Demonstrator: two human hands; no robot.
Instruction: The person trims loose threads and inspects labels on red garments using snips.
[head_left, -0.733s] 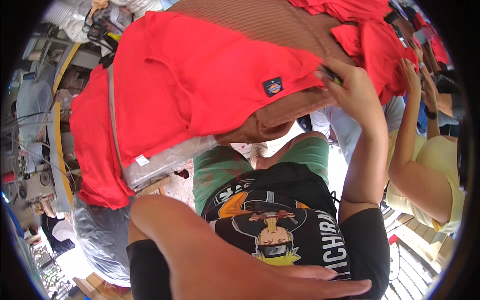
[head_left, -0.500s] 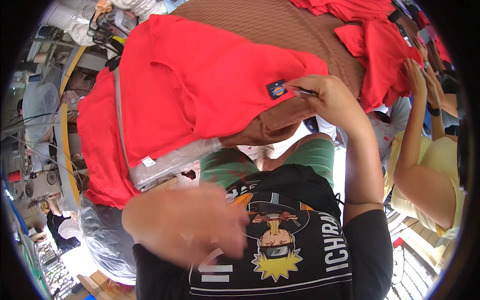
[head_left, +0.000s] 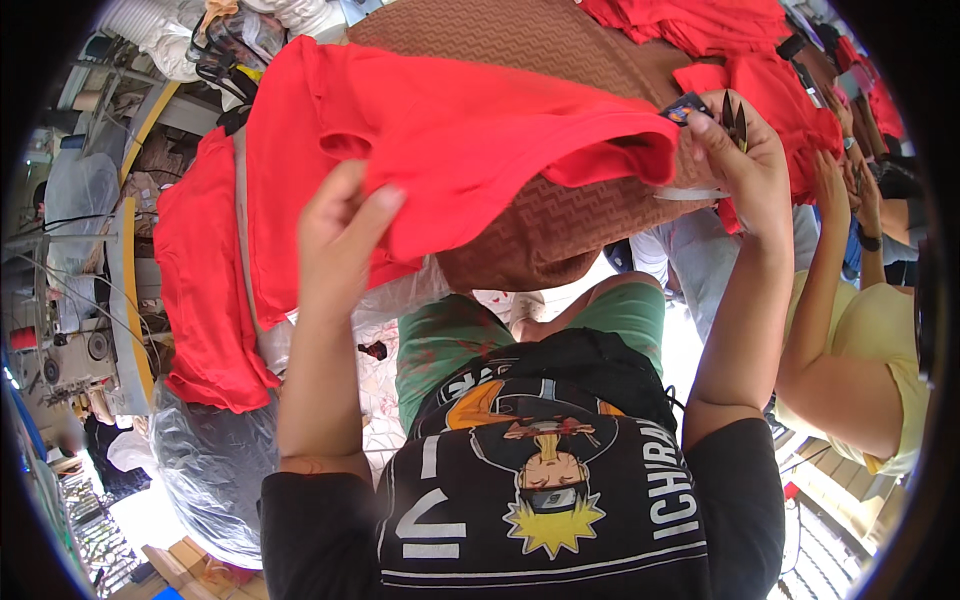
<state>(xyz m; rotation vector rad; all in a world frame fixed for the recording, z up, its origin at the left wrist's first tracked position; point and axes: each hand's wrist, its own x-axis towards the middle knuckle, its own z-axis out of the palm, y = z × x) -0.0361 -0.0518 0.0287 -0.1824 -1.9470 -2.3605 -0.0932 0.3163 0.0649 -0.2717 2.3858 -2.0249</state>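
A red garment (head_left: 450,120) lies across the brown patterned cover, its near right end lifted so that the hem opening gapes. My right hand (head_left: 745,150) is closed at that end, with thumb and finger pinching the dark label (head_left: 685,108) at the garment's edge. Dark pointed blades of small thread snips (head_left: 735,122) stick up from the same hand. At the garment's near side is my left hand (head_left: 345,235), thumb and fingers apart, over the cloth by a folded opening. Whether it touches the fabric I cannot tell.
More red cloth (head_left: 205,290) hangs at the left, near clear plastic wrapping (head_left: 215,470). The brown patterned cover (head_left: 510,40) spreads beneath. Other red garments (head_left: 770,90) lie at the far right, where another person's hands (head_left: 835,190) work. Sewing machinery (head_left: 75,345) stands far left.
My left hand has gone from in front of my shirt up to the garment. My right hand has moved right and up, pulling the labelled end with it and lifting the hem.
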